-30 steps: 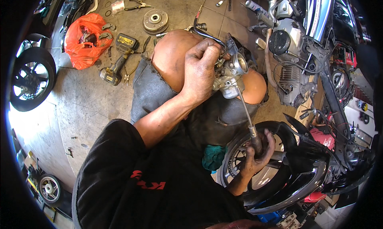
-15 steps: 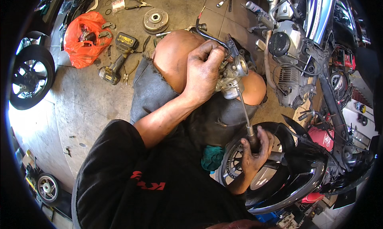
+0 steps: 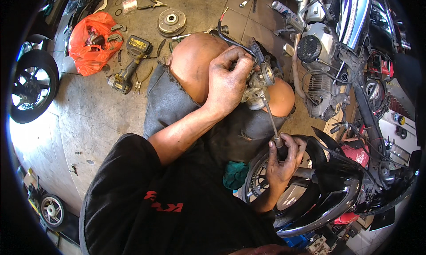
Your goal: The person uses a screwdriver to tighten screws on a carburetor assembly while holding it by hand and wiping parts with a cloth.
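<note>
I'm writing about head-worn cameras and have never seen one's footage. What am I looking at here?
There is no robot: these are a person's own bare hands. The view comes from a wide fisheye camera on the head, looking down, so edges bend near the rim. The left hand holds a metal part, probably a carburetor, above the knees. The right hand grips a screwdriver whose tip meets that part. On the floor to the left lie an orange-red plastic bag, a cordless power tool and, farther up, a round metal disc. Motorcycle parts fill the right side.
</note>
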Demonstrator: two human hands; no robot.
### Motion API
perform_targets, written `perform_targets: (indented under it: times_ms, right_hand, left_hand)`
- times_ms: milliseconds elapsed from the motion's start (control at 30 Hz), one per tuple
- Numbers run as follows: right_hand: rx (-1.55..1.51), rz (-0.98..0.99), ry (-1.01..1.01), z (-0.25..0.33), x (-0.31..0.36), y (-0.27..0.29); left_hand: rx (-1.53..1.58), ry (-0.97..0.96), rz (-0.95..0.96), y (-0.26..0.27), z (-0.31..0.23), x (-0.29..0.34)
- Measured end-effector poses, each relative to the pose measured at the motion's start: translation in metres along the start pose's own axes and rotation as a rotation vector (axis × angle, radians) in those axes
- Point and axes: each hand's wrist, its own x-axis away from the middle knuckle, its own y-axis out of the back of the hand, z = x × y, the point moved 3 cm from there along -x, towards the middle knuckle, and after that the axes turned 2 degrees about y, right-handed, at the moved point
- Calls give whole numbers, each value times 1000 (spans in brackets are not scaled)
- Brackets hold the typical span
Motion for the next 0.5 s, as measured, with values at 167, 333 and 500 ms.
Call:
perform_targets:
  times_ms: [167, 333, 500]
  right_hand:
    - [39, 45, 55, 6, -8, -6]
    - [-28, 33, -12, 8, -11, -16]
    - [-4, 87, 6, 14, -21, -21]
  left_hand:
    - [-40, -42, 9, -1, 3, -1]
    - [19, -6, -1, 1, 5, 0]
    - [-66, -8, 53, 4, 12, -2]
